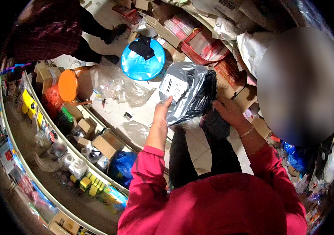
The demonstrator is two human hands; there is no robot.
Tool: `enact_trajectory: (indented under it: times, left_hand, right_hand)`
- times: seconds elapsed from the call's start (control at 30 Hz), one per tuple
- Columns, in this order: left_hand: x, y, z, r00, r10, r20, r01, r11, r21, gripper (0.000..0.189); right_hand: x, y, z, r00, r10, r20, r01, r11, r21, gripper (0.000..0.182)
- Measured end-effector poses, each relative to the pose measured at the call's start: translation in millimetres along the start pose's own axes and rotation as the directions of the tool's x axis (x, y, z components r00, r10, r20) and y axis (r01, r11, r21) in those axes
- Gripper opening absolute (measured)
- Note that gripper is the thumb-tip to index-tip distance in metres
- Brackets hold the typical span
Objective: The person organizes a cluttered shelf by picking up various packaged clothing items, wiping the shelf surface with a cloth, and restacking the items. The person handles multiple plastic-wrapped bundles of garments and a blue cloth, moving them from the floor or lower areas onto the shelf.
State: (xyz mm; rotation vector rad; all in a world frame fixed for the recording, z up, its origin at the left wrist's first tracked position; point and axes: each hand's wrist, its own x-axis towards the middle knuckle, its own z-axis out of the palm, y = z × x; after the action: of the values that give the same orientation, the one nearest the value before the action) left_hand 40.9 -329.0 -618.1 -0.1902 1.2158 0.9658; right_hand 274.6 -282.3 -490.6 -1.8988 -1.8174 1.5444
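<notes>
My left hand (162, 111) holds the near left edge of a grey and black plastic package (192, 101), its thumb on top. A white label (173, 86) with writing is on the package's left part. Its right side is dark, crinkled plastic. My right hand (228, 111) is at the package's lower right edge with the fingers bent; whether they grip it is unclear. Beyond the package stands a blue round stool (143, 66) with a folded black item (142, 48) on its seat. What is inside the package is hidden.
Shelves (64, 141) with boxes and packaged goods curve along the left. An orange stool (68, 85) stands beside them. Clear plastic bags (134, 92) lie on the floor. A red bin (203, 48) and cartons line the right. Another person (46, 32) is at upper left.
</notes>
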Motion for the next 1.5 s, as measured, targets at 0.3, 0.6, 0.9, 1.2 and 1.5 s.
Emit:
enact_trajectory:
  times: [0.3, 0.6, 0.9, 1.2, 1.5]
  left_hand:
    - [-99.0, -15.2, -6.4, 0.951, -0.222, 0.217, 0.248, 0.963, -0.102, 0.036]
    - [-160.7, 14.6, 0.4, 0.953, -0.247, 0.172, 0.175, 0.920, 0.351, 0.040]
    - [-162.7, 48.5, -1.2, 0.703, 0.688, 0.183, -0.298, 0.051, 0.953, 0.040]
    - [-184.1, 91.2, 37.0, 0.848, 0.488, 0.207, -0.505, 0.626, 0.594, 0.015]
    - [-188.9, 99.5, 34.8, 0.876, 0.417, 0.242, -0.464, 0.864, 0.194, 0.014]
  right_hand:
    - [-23.7, -20.9, 7.8, 0.972, -0.213, 0.101, 0.127, 0.836, 0.533, 0.017]
    - [-79.7, -52.3, -29.7, 0.948, -0.266, 0.173, 0.085, 0.738, 0.669, 0.020]
    - [-96.9, -73.9, -31.2, 0.944, -0.312, 0.107, 0.222, 0.841, 0.494, 0.022]
    - [-104.2, -85.3, -28.1, 0.962, -0.263, 0.079, 0.195, 0.857, 0.477, 0.019]
    - [-106.7, -85.5, -32.3, 0.973, -0.216, 0.078, 0.156, 0.871, 0.466, 0.017]
